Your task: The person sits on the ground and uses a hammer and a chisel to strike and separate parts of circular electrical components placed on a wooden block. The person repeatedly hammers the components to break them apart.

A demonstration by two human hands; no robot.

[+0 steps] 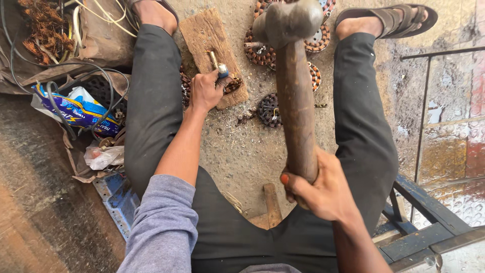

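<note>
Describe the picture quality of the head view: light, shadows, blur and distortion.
Head view: even daylight, soft shadows, no strong glare. The hammer, raised in the right hand, looms oversized and slightly soft near the lens. The left hand and wooden block on the ground are sharp. Wide-angle stretch bends the edges, seen in the legs and the metal frame.

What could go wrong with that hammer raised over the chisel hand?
1. The left hand grips the chisel close below its struck end; a glancing blow from the hammer may hit the fingers.
2. The wooden block lies loose on the gritty floor and might shift.
3. Feet in open sandals flank the block; chips could strike them.
</note>
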